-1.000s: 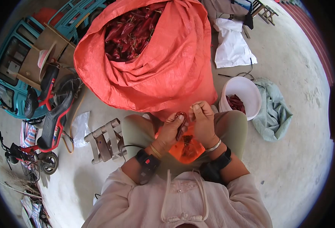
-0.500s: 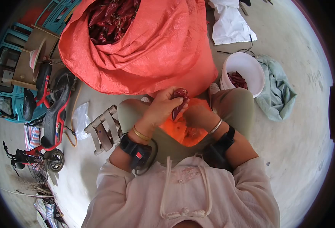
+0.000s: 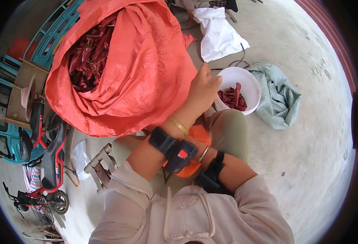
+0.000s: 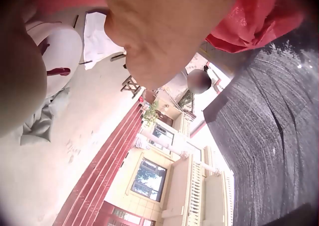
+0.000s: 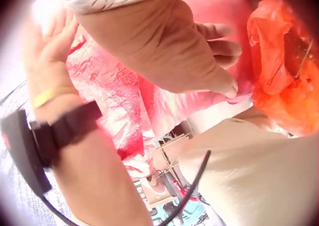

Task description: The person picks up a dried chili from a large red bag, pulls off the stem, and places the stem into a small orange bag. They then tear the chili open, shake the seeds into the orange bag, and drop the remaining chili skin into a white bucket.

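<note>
Plainly, a slender, shiny red chili (image 3: 237,92) shows within the white bucket (image 3: 250,86); left grip (image 3: 204,90) wide, right grip (image 5: 159,49) relaxed.

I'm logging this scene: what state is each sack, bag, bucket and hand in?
Red sack: open, peppers inside
White bucket: open, partly filled
Orange bag: open
Green sack: crumpled
White bag: creased
Clear bag: crumpled
Left hand: open
Right hand: open, loosely bent

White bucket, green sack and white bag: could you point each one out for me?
White bucket (image 3: 251,86): head view, its inner wall.
Green sack (image 3: 277,96): head view, its crumpled middle.
White bag (image 3: 217,35): head view, its middle.
</note>
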Motion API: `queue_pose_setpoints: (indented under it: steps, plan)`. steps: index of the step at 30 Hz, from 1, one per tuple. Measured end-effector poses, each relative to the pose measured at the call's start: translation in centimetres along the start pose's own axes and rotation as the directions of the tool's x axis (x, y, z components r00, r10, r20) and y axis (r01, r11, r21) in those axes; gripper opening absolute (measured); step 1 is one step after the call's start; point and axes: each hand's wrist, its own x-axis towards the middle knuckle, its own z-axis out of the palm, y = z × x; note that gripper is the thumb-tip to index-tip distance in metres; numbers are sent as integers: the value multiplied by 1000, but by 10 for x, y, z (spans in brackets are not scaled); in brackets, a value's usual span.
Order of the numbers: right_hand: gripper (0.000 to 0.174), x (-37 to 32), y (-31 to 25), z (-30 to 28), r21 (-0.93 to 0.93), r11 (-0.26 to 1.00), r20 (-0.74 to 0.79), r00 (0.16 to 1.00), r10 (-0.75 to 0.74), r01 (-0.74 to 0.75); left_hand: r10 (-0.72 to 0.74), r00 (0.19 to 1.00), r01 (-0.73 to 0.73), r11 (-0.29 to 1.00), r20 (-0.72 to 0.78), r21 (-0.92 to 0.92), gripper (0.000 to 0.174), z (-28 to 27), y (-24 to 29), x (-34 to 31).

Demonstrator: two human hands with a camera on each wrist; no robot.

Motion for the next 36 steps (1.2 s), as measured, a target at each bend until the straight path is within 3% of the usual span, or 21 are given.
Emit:
queue_pose_setpoints:
  steps: [1,3,4,6,10,12,14,17,20,21,24,28,31,33,34,35,36]
  plan:
    - [18,2,-3,-6,31,1000,-17,1000,1,-1,-21,995,23,1000,97,-21,38,-5,4,-4]
    - [19,9,-18,-28,-68,993,194,975,112,-100,-61,961,74,996,270,-42,33,-32,12,-19]
    - [20,16,-25,-35,-125,985,299,942,154,-121,-29,967,35,999,252,-21,32,-42,12,-28]
    - [21,23,-16,-22,-121,992,274,959,79,-47,44,977,-54,998,210,41,29,-70,14,-42]
    - [22,28,-39,-44,-73,997,217,976,31,-16,381,924,-357,894,-39,269,17,-144,39,-54]
    - [23,27,-41,-44,-65,998,206,978,20,-7,426,846,-310,883,-320,353,10,-184,47,-45]
    - [24,28,-41,-43,-71,997,215,976,21,-5,534,731,-241,784,-424,572,11,-230,45,-32]
    - [21,26,-31,-29,-93,995,119,993,-8,19,640,724,-177,533,-257,828,22,-264,50,-14]
    - [22,27,-22,-19,-144,989,147,989,6,16,604,740,-37,474,-295,880,35,-272,51,6]
    - [22,28,-23,-20,-150,989,155,988,15,8,583,780,1,363,-228,932,40,-274,50,11]
    - [24,29,-27,-28,-164,986,168,985,41,-13,673,730,-18,196,-121,981,38,-271,46,23]
    - [26,25,-25,-33,-145,989,104,994,34,-18,694,698,-149,380,-175,913,26,-282,42,29]
    - [24,25,-25,-34,-154,988,94,995,33,-18,715,596,-130,536,-366,834,17,-282,44,14]
    - [23,26,-29,-38,-137,991,75,997,14,-4,516,627,-222,836,-583,502,14,-274,52,-8]
    - [23,27,-31,-40,-111,994,41,999,-2,7,388,651,-259,921,-652,290,14,-269,56,-20]
    - [23,28,-32,-41,-85,996,7,1000,-17,17,348,664,-328,931,-661,160,15,-264,57,-32]
    - [22,31,-32,-43,19,997,-83,994,-71,73,258,741,-327,945,-620,3,15,-256,57,-45]
